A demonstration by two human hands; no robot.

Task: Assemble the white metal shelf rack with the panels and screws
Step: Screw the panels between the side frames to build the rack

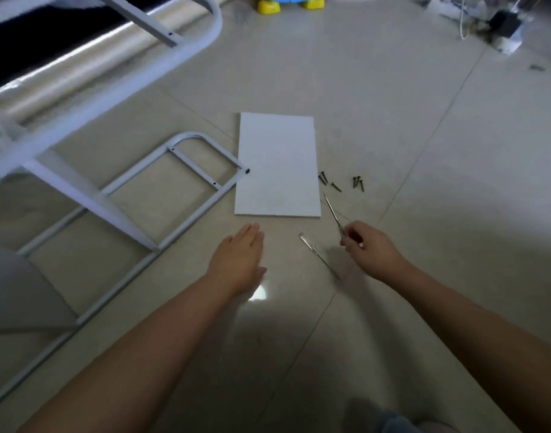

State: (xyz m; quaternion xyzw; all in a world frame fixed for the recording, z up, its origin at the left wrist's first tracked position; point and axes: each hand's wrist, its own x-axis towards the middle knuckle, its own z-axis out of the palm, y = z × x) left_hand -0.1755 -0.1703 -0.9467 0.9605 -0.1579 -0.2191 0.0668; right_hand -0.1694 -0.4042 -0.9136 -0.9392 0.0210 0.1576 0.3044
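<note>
Head view looks down on a glossy pale tiled floor (424, 214). A flat white rectangular panel (277, 164) lies on it straight ahead, its long sides running away from the person. Just to its right, a small scatter of short black screws (336, 186) rests on the tiles, close to the panel but apart from it.

A white metal tube frame with a rounded corner and thin cross bars (174, 189) lies flat to the left, and its dark open tube end meets the panel's left edge. A second, larger white tube frame (80, 98) slants across the upper left, blurred, and passes over the one on the floor. A grey flat board (18, 295) shows at the left edge.

The left hand (240, 260) is spread flat, fingers straight and together, palm down, just short of the panel's near edge and holding nothing. The right hand (368, 248) has its fingers curled round the handle of a thin-shafted metal screwdriver (332, 210), whose tip points toward the screws. Another thin metal rod (318, 256) lies between the hands; blur hides what it is.

Far off sit a yellow and blue plastic toy (290, 3) and a white power strip with cables (505, 29).
</note>
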